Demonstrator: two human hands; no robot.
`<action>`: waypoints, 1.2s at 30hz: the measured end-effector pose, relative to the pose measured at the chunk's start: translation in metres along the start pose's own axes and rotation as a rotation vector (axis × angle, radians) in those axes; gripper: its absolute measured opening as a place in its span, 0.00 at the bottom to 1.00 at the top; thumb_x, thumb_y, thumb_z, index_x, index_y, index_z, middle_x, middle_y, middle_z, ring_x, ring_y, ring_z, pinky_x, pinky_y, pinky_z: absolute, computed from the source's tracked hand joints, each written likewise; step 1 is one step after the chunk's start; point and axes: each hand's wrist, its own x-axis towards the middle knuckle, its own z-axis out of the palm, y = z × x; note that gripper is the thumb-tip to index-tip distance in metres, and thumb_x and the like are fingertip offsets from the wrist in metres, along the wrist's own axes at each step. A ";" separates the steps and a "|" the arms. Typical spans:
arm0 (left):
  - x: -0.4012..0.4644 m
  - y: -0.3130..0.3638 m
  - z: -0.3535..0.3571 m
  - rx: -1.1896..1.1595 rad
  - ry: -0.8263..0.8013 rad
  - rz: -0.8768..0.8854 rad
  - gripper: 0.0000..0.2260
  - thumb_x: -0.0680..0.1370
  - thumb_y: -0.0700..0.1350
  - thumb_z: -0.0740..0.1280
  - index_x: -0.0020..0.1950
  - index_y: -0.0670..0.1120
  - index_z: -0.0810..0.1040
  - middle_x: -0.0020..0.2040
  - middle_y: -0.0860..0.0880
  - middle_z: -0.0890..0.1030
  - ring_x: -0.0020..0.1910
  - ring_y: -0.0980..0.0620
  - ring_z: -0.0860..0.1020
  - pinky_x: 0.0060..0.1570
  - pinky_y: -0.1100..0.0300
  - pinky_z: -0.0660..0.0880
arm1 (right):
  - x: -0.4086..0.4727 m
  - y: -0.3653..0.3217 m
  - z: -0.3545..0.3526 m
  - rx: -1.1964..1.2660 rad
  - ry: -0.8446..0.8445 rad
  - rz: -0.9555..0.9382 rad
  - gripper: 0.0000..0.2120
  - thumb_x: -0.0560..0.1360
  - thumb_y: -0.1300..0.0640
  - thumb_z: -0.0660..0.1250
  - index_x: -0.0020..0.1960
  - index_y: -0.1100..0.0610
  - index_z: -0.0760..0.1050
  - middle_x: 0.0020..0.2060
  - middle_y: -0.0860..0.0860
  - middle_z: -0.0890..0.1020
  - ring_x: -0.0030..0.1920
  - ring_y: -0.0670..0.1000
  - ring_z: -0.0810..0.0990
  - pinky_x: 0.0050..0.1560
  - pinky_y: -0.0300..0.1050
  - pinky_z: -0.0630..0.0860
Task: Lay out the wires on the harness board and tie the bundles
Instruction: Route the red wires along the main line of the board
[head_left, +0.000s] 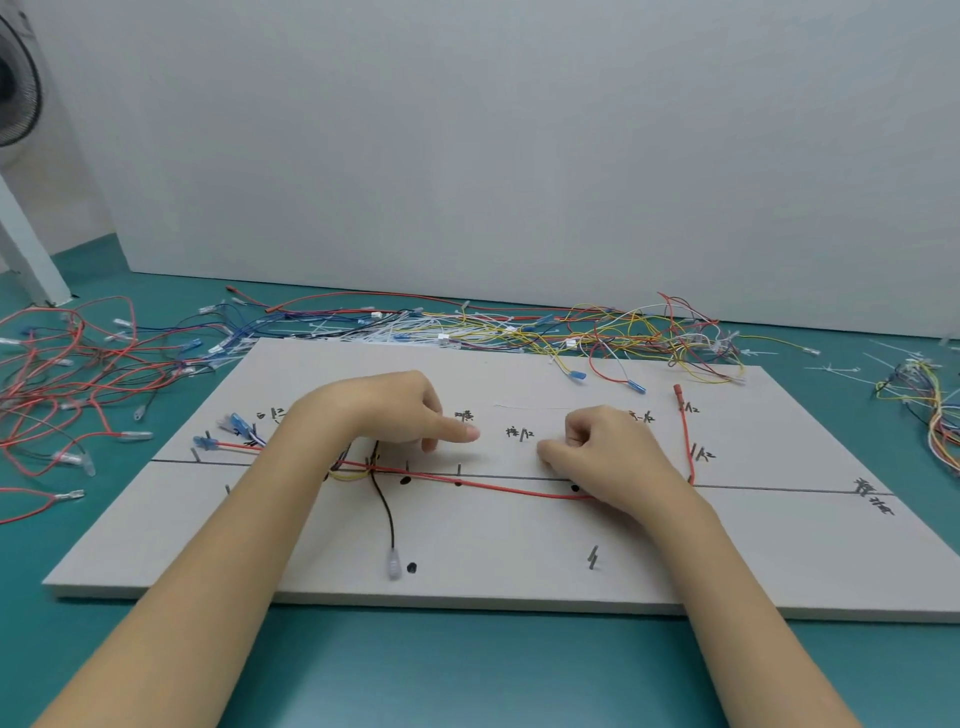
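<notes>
A flat pale grey harness board (519, 561) marked with black lines is lying on a teal tabletop (467, 670). The right hand (608, 457) is curling its grip onto a thin red wire (498, 487) running along the board. The left hand (395, 410) is hovering, index finger extended, gripping nothing. Loose coloured wires (467, 327) are lying behind.

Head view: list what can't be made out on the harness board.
- Red wire: the right hand covers it near the line, so any grip is hidden.
- Handwritten labels: too small and blurred to read; one is partly behind the right hand.
- Wire bundle by the pegs: the left hand and wrist cover its far part.
- Fan: cut off by the left edge.
</notes>
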 end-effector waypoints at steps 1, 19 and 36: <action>-0.001 0.004 0.002 0.010 -0.026 -0.009 0.25 0.70 0.70 0.66 0.27 0.50 0.78 0.23 0.58 0.72 0.29 0.57 0.71 0.35 0.59 0.65 | -0.001 -0.001 -0.001 -0.039 -0.018 0.000 0.17 0.69 0.49 0.65 0.28 0.54 0.63 0.26 0.49 0.72 0.35 0.53 0.73 0.38 0.45 0.64; -0.012 0.045 0.030 0.453 -0.033 -0.041 0.14 0.81 0.41 0.54 0.35 0.46 0.63 0.35 0.49 0.68 0.34 0.51 0.66 0.61 0.50 0.59 | 0.003 0.009 -0.016 0.145 -0.245 0.075 0.14 0.69 0.58 0.66 0.25 0.58 0.74 0.19 0.48 0.74 0.21 0.45 0.66 0.27 0.37 0.64; -0.023 0.082 0.079 0.545 0.272 0.037 0.08 0.76 0.38 0.57 0.38 0.47 0.63 0.36 0.49 0.66 0.47 0.45 0.62 0.53 0.49 0.58 | -0.011 0.037 -0.046 0.107 -0.278 0.214 0.19 0.69 0.58 0.67 0.19 0.56 0.73 0.20 0.49 0.77 0.23 0.48 0.71 0.31 0.38 0.69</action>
